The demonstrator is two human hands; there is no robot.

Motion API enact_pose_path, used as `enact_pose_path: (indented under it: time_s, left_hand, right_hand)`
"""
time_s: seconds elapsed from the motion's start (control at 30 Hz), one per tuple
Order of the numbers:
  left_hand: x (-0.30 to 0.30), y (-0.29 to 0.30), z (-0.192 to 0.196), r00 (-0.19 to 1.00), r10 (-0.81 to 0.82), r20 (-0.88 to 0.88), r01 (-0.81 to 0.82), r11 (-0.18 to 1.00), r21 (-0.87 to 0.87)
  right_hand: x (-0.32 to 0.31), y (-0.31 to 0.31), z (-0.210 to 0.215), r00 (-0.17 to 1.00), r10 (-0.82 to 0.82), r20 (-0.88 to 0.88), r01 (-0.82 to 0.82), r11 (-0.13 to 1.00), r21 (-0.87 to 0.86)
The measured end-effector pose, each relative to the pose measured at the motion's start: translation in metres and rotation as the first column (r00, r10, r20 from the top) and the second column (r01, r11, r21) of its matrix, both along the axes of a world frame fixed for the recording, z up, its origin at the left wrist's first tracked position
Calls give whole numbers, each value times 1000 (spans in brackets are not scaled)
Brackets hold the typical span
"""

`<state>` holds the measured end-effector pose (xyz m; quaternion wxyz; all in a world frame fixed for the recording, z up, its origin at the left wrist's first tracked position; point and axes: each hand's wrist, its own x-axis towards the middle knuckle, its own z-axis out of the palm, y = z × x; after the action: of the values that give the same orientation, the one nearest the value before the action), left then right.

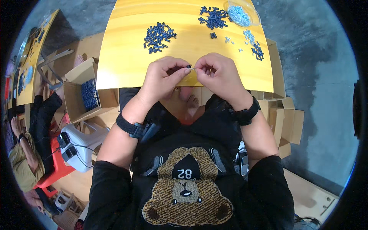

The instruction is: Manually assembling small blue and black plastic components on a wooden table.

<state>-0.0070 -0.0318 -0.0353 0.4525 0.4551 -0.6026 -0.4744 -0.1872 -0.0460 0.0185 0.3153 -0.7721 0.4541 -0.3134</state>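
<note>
Pinches black part (188, 66) in left hand (160, 75), pale piece (193, 69) in right hand (222, 74), apparently mid-unit, with silvery pieces (249, 37) remaining far right.

Workshop: yellow table (122, 57), heaps of black parts (158, 37), cardboard boxes (74, 100).

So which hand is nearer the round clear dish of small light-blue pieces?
Right: the right hand is on the person's side of the dish, slightly left; the left hand is farther away, further left.
</note>
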Motion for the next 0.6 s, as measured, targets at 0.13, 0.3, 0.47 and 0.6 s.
enact_pose_path:
  time_s: [0.13, 0.3, 0.47, 0.6]
  left_hand:
    - [-1, 5, 6, 999, -45, 26, 42, 992, 119]
    - [-2, 8, 7, 997, -17, 75, 20, 999, -38]
    - [0, 12, 15, 986, -13, 167, 26, 997, -78]
    - [0, 14, 15, 979, -3, 204, 28, 992, -121]
  right_hand:
    - [-2, 3, 0, 1000, -13, -19, 12, 1000, -23]
    - [-3, 6, -1, 998, -2, -56, -2, 998, -60]
    - [-3, 9, -1, 998, -11, -63, 4, 995, -97]
    - [-3, 12, 0, 996, -5, -86, -4, 995, -104]
